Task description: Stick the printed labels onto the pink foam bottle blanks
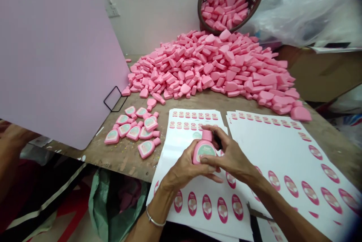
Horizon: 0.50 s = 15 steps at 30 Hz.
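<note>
A pink bottle (204, 148) with a pale green label on its face is held upright, cap end up, over the sticker sheets. My left hand (185, 166) wraps round its left side and base. My right hand (232, 155) touches it from the right, its thumb lying across the lower part of the label and its fingers bent behind. Below both hands lies a stack of white sticker sheets (206, 193) printed with pink oval labels. To the left, several labelled pink bottles (134, 130) lie in a loose group on the wooden table.
A large heap of unlabelled pink bottles (209, 64) covers the table's back, spilling from a tipped brown basket (203, 4). A second sheet stack (263, 144) lies right. A pale upright board (56, 53) stands left, beside another person's arm (11, 151). A green bag (98, 204) hangs below the table edge.
</note>
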Available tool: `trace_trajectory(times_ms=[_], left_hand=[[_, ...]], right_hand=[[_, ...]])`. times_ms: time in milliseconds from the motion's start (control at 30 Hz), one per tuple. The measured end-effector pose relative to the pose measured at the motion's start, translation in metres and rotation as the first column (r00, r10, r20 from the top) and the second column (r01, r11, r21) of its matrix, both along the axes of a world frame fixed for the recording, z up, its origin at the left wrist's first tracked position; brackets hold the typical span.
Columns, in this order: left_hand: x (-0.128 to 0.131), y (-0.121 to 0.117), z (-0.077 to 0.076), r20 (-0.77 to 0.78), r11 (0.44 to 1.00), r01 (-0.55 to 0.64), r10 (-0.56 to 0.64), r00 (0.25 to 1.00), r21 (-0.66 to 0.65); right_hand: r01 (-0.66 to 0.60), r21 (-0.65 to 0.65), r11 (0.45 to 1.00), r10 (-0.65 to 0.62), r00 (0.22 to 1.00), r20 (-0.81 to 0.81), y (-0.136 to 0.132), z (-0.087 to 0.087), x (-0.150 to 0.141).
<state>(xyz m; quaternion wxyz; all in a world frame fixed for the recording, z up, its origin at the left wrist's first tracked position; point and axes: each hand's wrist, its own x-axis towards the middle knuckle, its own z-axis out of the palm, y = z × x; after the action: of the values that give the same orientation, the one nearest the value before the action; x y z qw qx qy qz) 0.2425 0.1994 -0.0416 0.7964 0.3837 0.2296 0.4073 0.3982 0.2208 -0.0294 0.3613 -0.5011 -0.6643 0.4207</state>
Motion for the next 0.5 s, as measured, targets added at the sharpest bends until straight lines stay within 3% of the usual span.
trace_trajectory(times_ms=[167, 267, 333, 400, 433, 500], left_hand=[[-0.006, -0.007, -0.009, -0.059, 0.996, -0.087, 0.085, 0.995, -0.028], [-0.036, -0.009, -0.016, -0.24, 0.963, -0.268, 0.26, 0.935, -0.001], [-0.078, -0.005, -0.017, -0.417, 0.875, -0.462, 0.478, 0.773, 0.148], [-0.136, 0.008, -0.015, -0.514, 0.666, -0.623, 0.734, 0.445, 0.411], [-0.167, 0.018, -0.014, -0.518, 0.564, -0.635, 0.806, 0.285, 0.528], [-0.227, 0.043, -0.013, -0.491, 0.496, -0.65, 0.846, 0.209, 0.577]], right_hand=[[0.035, -0.051, 0.998, -0.035, 0.999, 0.004, 0.015, -0.021, -0.01], [0.081, -0.068, 0.994, -0.077, 0.996, 0.055, 0.037, -0.037, -0.017], [0.082, -0.031, 0.996, -0.079, 0.991, 0.109, 0.05, -0.043, -0.028], [-0.025, 0.064, 0.998, 0.011, 0.979, 0.201, 0.059, -0.046, -0.046], [-0.107, 0.126, 0.986, 0.071, 0.961, 0.268, 0.062, -0.047, -0.058], [-0.262, 0.241, 0.935, 0.147, 0.901, 0.407, 0.067, -0.052, -0.085]])
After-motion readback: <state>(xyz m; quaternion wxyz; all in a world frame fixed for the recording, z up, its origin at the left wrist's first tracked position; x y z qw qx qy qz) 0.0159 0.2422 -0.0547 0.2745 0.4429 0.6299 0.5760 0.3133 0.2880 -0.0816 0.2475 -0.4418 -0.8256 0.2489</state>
